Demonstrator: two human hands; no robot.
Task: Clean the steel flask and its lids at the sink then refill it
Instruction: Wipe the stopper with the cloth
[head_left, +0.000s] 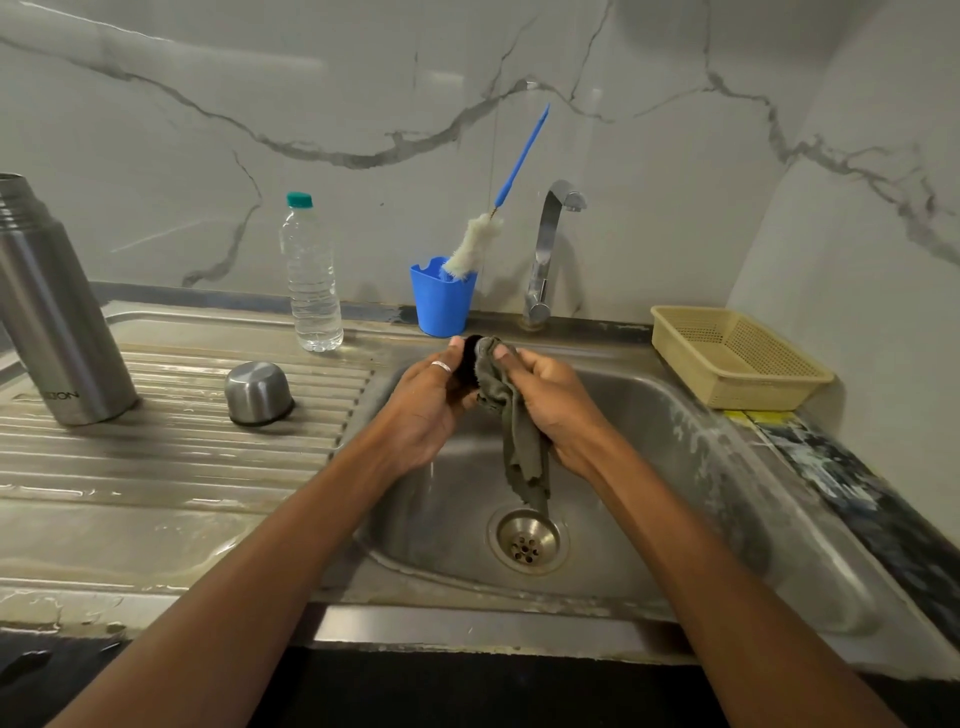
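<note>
1. Steel flask (57, 312) stands upright and uncapped at the far-left edge of the drainboard (182, 441). Whether its inside has been scrubbed cannot be told.
2. Its steel cup lid (258, 392) sits mouth-down on the ribbed drainboard, between the flask and the left rim of the sink basin (675, 467). The wet sheen around it suggests it has probably been washed.
3. The black inner lid (470, 358) is the piece being worked on, held above the back of the basin, just in front of the blue cup (441, 304).
4. Refilling looks not yet begun: the plastic water bottle (310, 280), the likely source, stands capped at the back edge of the drainboard. My guess is the job is roughly midway.
5. The left hand (426, 410) grips the inner lid, thumb on its upper edge and fingers curled behind it.
6. The right hand (556, 410) pinches a grey-green cloth (519, 441) against the lid. Its thumb presses on top and the other fingers curl beneath, while the cloth's tail hangs toward the drain (527, 540).
7. Both forearms reach in from the near edge and converge over the basin. The bottle brush (472, 244) leans in the blue cup beside the tap (545, 254), where no stream shows.
</note>
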